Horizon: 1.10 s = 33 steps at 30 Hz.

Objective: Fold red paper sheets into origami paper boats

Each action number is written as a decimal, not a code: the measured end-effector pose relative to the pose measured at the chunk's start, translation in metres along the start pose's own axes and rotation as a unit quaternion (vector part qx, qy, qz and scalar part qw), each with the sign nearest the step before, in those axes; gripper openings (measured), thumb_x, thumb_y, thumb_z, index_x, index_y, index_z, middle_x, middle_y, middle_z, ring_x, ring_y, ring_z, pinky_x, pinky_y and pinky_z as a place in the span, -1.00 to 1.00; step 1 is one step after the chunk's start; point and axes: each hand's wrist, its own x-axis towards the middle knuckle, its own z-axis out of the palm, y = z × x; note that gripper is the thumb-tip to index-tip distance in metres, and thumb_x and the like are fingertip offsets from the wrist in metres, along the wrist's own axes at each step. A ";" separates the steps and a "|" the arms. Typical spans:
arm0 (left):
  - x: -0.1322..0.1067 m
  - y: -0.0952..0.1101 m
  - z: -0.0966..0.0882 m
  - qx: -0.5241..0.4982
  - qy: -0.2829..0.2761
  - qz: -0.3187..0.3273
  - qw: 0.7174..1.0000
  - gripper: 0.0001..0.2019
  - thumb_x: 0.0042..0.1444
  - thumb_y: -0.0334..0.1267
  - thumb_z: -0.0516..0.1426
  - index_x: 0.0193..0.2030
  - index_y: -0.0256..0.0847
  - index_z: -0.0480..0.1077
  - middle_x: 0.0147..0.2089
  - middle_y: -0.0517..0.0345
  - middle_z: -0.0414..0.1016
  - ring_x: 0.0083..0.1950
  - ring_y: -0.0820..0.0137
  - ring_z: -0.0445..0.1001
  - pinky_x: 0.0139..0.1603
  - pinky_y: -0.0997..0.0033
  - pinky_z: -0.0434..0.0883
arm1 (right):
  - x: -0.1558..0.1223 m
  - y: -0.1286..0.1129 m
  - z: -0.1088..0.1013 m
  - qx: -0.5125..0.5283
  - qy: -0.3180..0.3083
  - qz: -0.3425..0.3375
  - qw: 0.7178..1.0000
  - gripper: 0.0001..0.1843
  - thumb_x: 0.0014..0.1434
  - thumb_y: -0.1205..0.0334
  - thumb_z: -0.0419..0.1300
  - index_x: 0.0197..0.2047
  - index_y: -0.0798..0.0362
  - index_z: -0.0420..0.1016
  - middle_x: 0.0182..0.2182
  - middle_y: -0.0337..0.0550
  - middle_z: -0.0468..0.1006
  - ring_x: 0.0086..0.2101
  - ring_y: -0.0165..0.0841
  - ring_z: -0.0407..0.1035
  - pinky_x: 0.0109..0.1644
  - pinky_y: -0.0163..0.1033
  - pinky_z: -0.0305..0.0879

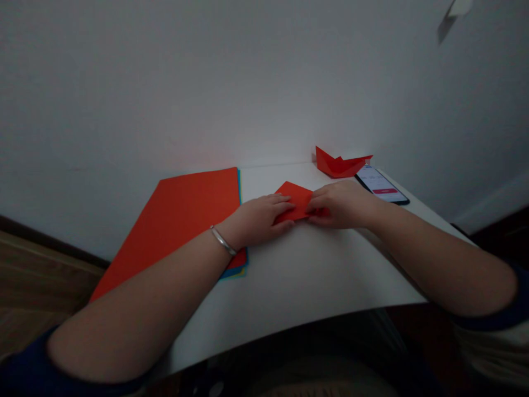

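A small folded piece of red-orange paper [296, 194] lies on the white table between my two hands. My left hand [264, 218] rests on its left side, fingers stretched out over the paper. At the right edge, my right hand [336, 205] pinches the paper between thumb and fingers, and part of the fold is hidden under those fingers. Behind them, close to the wall, stands a folded red paper boat [341, 166]. To the left is a stack of coloured paper sheets [194, 204], orange on top with blue and yellow edges showing; my left forearm crosses over it.
A phone [382, 184] with its screen lit lies at the right rear, beside the boat. The white table [314, 275] meets a pale wall [248, 82] at the back. Its front edge runs close to my body. Wooden furniture [37, 275] stands at the far left.
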 end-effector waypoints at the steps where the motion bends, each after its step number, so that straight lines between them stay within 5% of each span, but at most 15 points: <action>1: 0.001 -0.002 0.001 -0.016 -0.005 0.001 1.000 -0.53 0.34 -0.10 0.01 0.29 -0.29 0.32 0.37 -0.12 0.28 0.38 0.24 0.24 0.38 0.23 0.17 | 0.000 0.001 0.000 0.003 -0.001 -0.002 1.000 -0.75 0.21 0.06 0.15 -0.26 -0.08 0.65 -0.33 -0.22 0.64 -0.33 -0.35 0.44 -0.39 -0.26 0.02; 5: 0.003 -0.006 0.003 -0.042 -0.018 0.008 0.999 -0.54 0.38 -0.14 -0.03 0.32 -0.29 0.28 0.40 -0.10 0.23 0.43 0.28 0.16 0.41 0.24 0.10 | 0.000 0.003 0.002 0.017 -0.009 -0.010 1.000 -0.76 0.19 0.03 0.19 -0.23 -0.08 0.64 -0.29 -0.22 0.62 -0.29 -0.33 0.45 -0.39 -0.27 0.03; 8: 0.003 -0.003 -0.002 -0.019 -0.006 0.018 1.000 -0.60 0.38 -0.19 -0.05 0.24 -0.27 0.37 0.33 -0.07 0.34 0.37 0.27 0.27 0.34 0.27 0.20 | 0.001 0.005 0.003 0.038 -0.013 -0.010 0.999 -0.75 0.18 0.03 0.20 -0.18 -0.08 0.63 -0.25 -0.20 0.62 -0.26 -0.33 0.44 -0.37 -0.27 0.06; 11: 0.002 0.004 -0.008 0.054 0.012 0.004 0.998 -0.64 0.38 -0.19 -0.07 0.01 -0.24 0.51 0.06 -0.04 0.58 0.06 0.25 0.53 0.04 0.30 0.40 | 0.001 0.006 0.004 0.052 -0.013 -0.004 0.999 -0.74 0.19 0.03 0.19 -0.17 -0.07 0.63 -0.21 -0.17 0.62 -0.25 -0.33 0.44 -0.36 -0.28 0.09; 15: 0.001 0.011 -0.012 0.160 0.020 0.002 0.987 -0.62 0.36 -0.20 -0.09 -0.24 -0.24 0.53 -0.24 -0.01 0.60 -0.25 0.24 0.55 -0.28 0.30 0.36 | 0.002 0.005 0.007 0.061 -0.013 -0.005 0.998 -0.77 0.20 0.12 0.16 -0.17 -0.04 0.62 -0.18 -0.16 0.62 -0.22 -0.31 0.45 -0.31 -0.27 0.16; 20: 0.000 0.011 -0.010 0.176 0.034 0.000 0.984 -0.69 0.30 -0.22 -0.04 -0.22 -0.23 0.52 -0.20 0.01 0.58 -0.22 0.23 0.53 -0.27 0.28 0.36 | 0.003 0.003 0.011 0.050 0.015 -0.014 0.999 -0.74 0.14 0.24 0.17 -0.12 -0.03 0.61 0.03 -0.13 0.56 -0.10 -0.26 0.44 -0.21 -0.24 0.25; 33: -0.001 0.007 -0.010 0.170 0.030 -0.083 0.981 -0.69 0.32 -0.25 -0.01 -0.25 -0.27 0.54 -0.20 -0.06 0.54 -0.19 0.21 0.49 -0.28 0.30 0.37 | 0.008 -0.005 -0.002 -0.027 -0.042 0.095 0.994 -0.67 0.31 0.17 -0.01 -0.19 -0.02 0.60 -0.26 -0.10 0.65 -0.31 -0.28 0.43 -0.37 -0.21 -0.01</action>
